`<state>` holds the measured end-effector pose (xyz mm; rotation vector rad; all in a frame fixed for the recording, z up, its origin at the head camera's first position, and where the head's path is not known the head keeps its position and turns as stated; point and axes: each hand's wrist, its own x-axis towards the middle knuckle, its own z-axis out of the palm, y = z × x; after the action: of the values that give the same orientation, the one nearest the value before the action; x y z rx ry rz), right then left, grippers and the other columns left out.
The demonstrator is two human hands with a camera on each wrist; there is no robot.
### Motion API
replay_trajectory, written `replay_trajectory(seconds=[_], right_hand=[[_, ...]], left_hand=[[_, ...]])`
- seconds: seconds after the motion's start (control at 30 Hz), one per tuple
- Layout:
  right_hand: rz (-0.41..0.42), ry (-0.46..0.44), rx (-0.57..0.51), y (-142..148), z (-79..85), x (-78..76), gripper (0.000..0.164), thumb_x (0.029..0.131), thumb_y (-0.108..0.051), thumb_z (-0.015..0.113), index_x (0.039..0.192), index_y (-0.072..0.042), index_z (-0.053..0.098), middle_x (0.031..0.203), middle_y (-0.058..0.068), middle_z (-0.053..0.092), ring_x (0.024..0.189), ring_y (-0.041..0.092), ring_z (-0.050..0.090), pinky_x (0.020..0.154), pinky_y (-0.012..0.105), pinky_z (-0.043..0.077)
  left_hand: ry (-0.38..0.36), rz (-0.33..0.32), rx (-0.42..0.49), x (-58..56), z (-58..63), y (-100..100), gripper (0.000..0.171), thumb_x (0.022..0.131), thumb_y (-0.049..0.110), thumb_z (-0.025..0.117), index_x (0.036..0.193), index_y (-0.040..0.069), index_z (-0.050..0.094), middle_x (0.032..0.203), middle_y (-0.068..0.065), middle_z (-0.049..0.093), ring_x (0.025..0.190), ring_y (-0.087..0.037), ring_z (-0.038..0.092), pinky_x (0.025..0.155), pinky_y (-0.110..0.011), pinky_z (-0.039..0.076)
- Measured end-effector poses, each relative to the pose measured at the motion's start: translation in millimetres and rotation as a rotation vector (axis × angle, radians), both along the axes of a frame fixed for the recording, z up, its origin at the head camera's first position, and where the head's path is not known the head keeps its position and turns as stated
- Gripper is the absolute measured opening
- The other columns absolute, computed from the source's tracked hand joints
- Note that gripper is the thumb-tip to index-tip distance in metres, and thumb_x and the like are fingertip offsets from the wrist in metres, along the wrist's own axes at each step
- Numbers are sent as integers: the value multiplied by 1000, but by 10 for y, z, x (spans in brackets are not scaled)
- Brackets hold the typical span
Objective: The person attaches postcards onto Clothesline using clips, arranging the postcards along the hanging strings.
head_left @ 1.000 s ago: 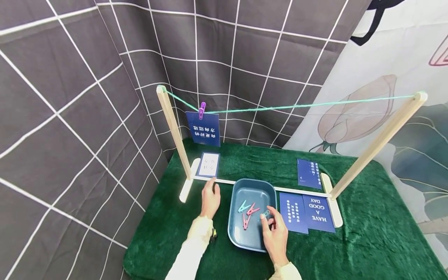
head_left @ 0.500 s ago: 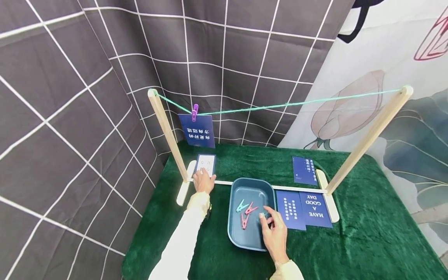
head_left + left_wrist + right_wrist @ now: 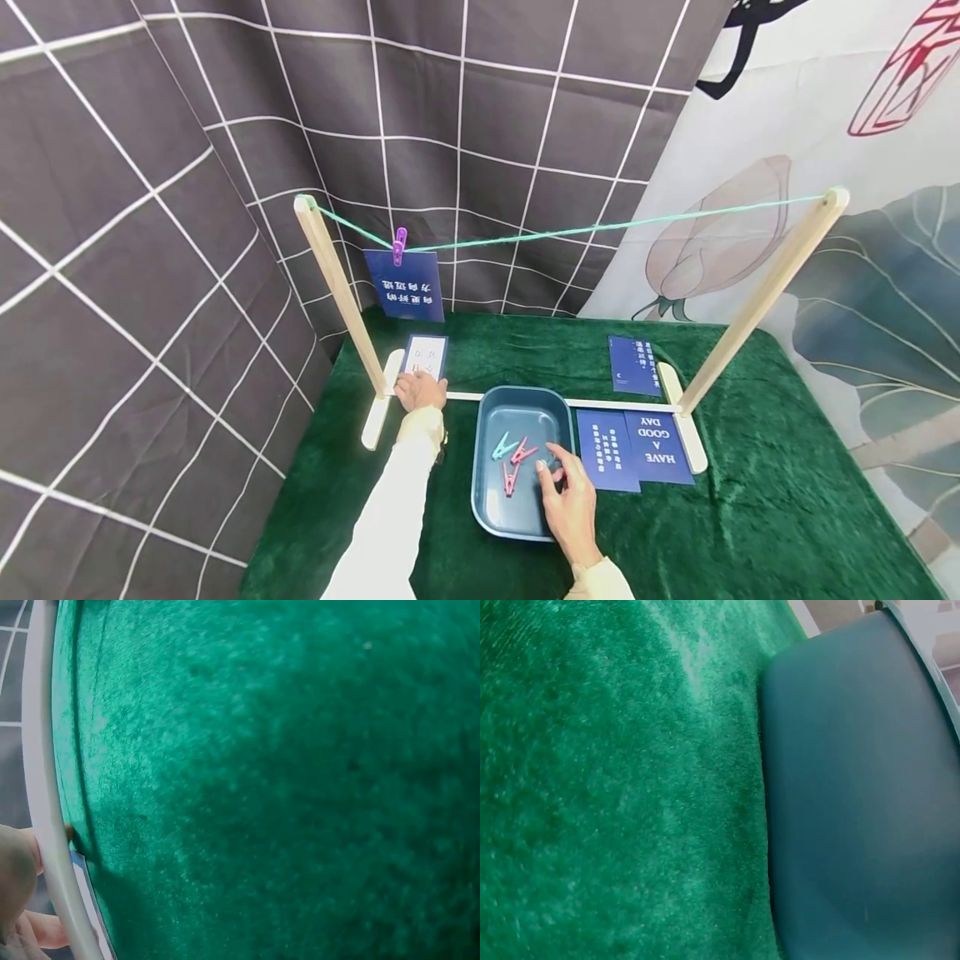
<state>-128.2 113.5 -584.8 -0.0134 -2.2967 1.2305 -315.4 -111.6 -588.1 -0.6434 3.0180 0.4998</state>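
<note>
In the head view, my left hand [image 3: 422, 390] reaches over the white crossbar [image 3: 465, 397], its fingers on the near end of a white card with a blue border [image 3: 426, 353]. The card lies flat, its near end hidden under the fingers. In the left wrist view, fingers [image 3: 46, 930] show behind the bar, close to the card's edge. My right hand [image 3: 572, 504] is over the right side of a blue-grey tray [image 3: 517, 521], pinching a small teal clothespin [image 3: 553, 463] that its fingers mostly cover. A teal clothespin [image 3: 504, 447] and two pink clothespins [image 3: 510, 478] lie in the tray.
A green cord [image 3: 525, 238] runs between two wooden posts [image 3: 341, 292]. A purple clothespin [image 3: 400, 246] holds a blue card [image 3: 408, 287] on it at the left. More blue cards [image 3: 609, 454] lie at right on the green cloth [image 3: 765, 500].
My left hand has moved forward from beside the tray onto the white card. The right hand stays over the tray with its clothespin. The head view has shifted slightly.
</note>
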Motion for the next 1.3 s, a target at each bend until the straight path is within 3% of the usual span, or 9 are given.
replay_trajectory(seconds=[0.2, 0.4, 0.6, 0.73, 0.83, 0.93, 1.1, 1.3], right_hand=[[-27, -40, -42, -5, -2, 44, 34, 77, -10, 72, 110, -13, 64, 78, 5, 57, 63, 13, 49, 54, 16, 32], [-17, -45, -73, -40, -16, 59, 34, 77, -10, 73, 110, -12, 64, 79, 5, 58, 62, 7, 47, 52, 17, 33], [-17, -101, -129, -64, 1, 76, 34, 78, -12, 73, 110, -16, 64, 82, 5, 59, 59, 4, 47, 50, 19, 34], [-25, -140, -160, -65, 17, 71, 37, 78, -13, 72, 112, -18, 62, 89, 6, 61, 60, 4, 50, 51, 20, 37], [-30, -129, -165, -49, 34, 49, 40, 77, -11, 73, 114, -15, 61, 89, 5, 61, 60, 5, 50, 51, 19, 37], [-34, -124, -157, -28, 59, 28, 42, 77, -11, 73, 116, -16, 59, 89, 4, 62, 61, 6, 49, 52, 19, 37], [-33, -165, -143, -17, 83, 21, 43, 78, -13, 73, 118, -16, 57, 91, 3, 62, 64, 6, 50, 55, 19, 37], [-7, -193, -147, -1, 101, 33, 46, 78, -15, 72, 120, -15, 54, 94, 4, 64, 65, 6, 51, 57, 20, 38]], left_hand=[[13, 21, 28, -5, -74, -4, 57, 83, 39, 62, 121, -3, 54, 128, -35, 38, 119, -45, 34, 99, -51, 22], [38, 84, 26, -47, -168, -67, 64, 77, 37, 70, 124, -1, 48, 124, -34, 42, 113, -45, 39, 95, -53, 25], [92, 168, 196, -13, -123, -176, 85, 62, 27, 82, 127, -5, 37, 118, -32, 44, 111, -42, 40, 93, -53, 26], [116, 205, 270, -24, -99, -227, 63, 66, 16, 73, 116, -8, 45, 111, -28, 45, 107, -41, 40, 92, -52, 26], [133, 171, 284, -41, -69, -246, 44, 70, 12, 64, 109, -6, 54, 110, -26, 48, 107, -41, 43, 92, -53, 26], [179, 140, 314, -44, -46, -253, 37, 73, 11, 61, 108, -2, 57, 112, -25, 52, 109, -41, 46, 93, -53, 25], [324, 166, 462, 31, -11, -253, 40, 75, 5, 59, 115, 0, 55, 114, -22, 57, 110, -40, 48, 97, -51, 23], [467, 234, 729, 145, -10, -245, 40, 82, 0, 54, 121, -2, 48, 118, -25, 55, 111, -41, 46, 100, -48, 24]])
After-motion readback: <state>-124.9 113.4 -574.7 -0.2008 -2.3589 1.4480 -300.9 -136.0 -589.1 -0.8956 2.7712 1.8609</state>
